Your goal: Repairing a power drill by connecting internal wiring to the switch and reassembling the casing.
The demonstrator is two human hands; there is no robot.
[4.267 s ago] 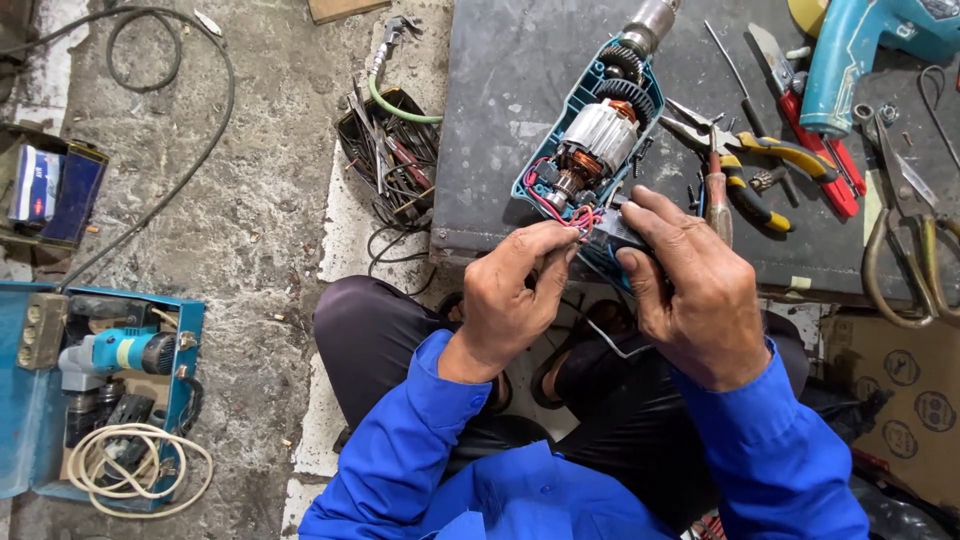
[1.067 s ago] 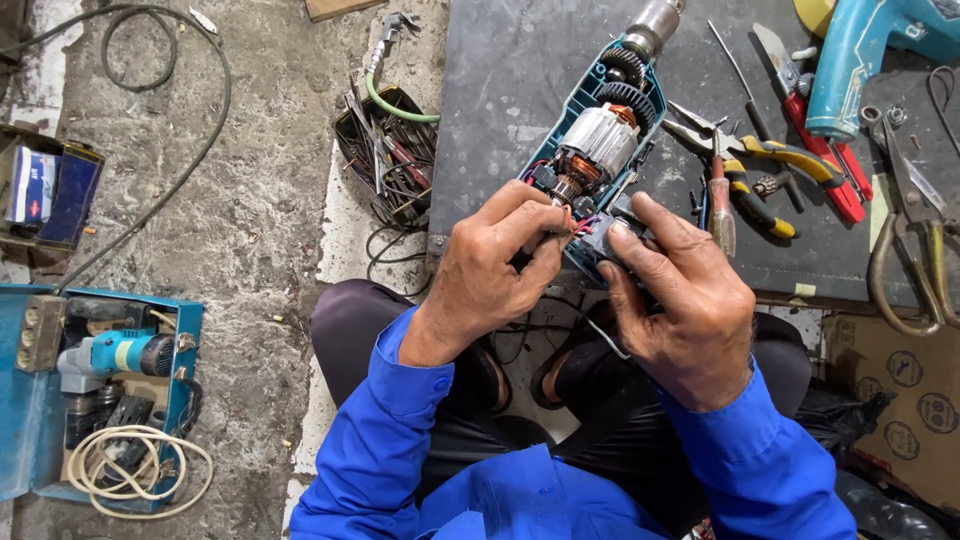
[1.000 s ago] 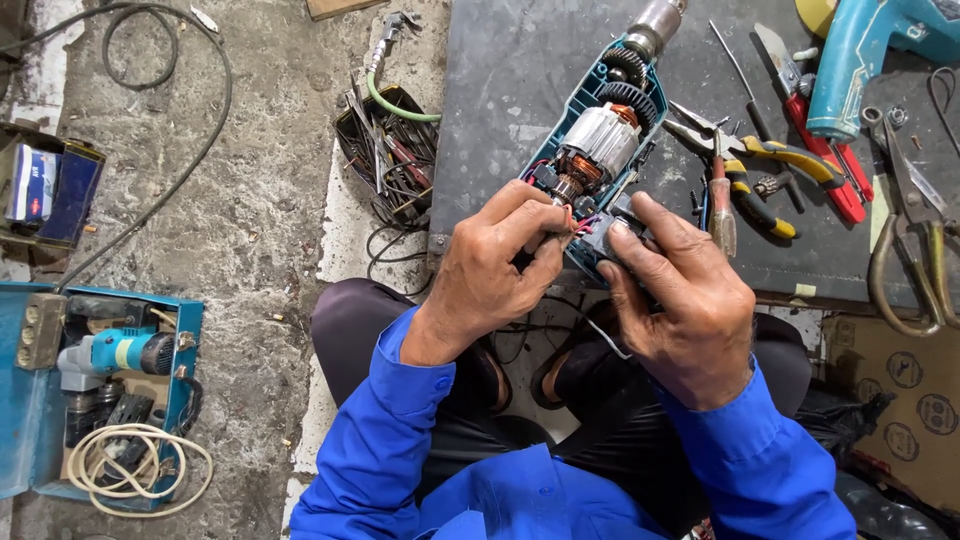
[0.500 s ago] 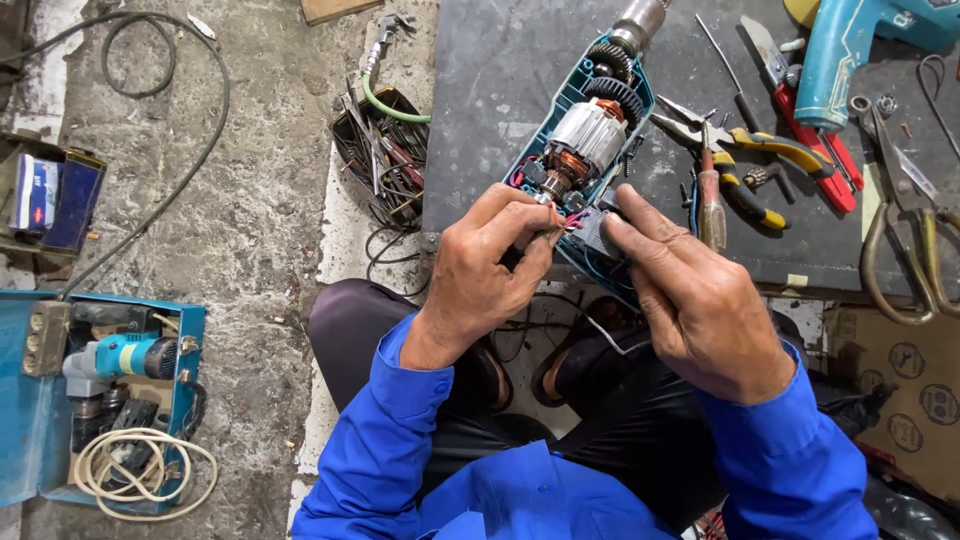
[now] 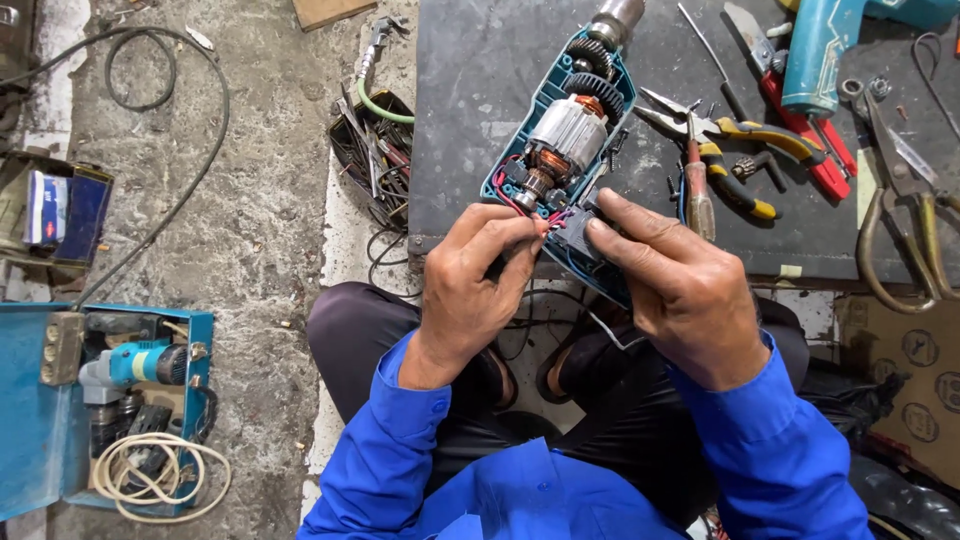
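An opened teal power drill (image 5: pixel 570 130) lies on a dark work board (image 5: pixel 470 90), its motor armature and gears exposed. My left hand (image 5: pixel 470 290) pinches thin red wires near the rear of the motor. My right hand (image 5: pixel 680 290) grips the drill's handle end and presses on the black switch block (image 5: pixel 575 235). Both hands sit at the board's near edge, above my crossed legs.
Yellow-handled pliers (image 5: pixel 740 150), a screwdriver (image 5: pixel 697 195), red cutters (image 5: pixel 800 130), another teal drill (image 5: pixel 830 40) and large scissors (image 5: pixel 905 190) lie right of the open drill. A box of wires (image 5: pixel 375 150) stands left of the board. A blue case (image 5: pixel 100 400) with a drill and a coiled cord sits at far left.
The view shifted slightly. My hands stayed on the drill's handle end, with the left fingers moving closer to the red wires and the right hand settling on the switch block.
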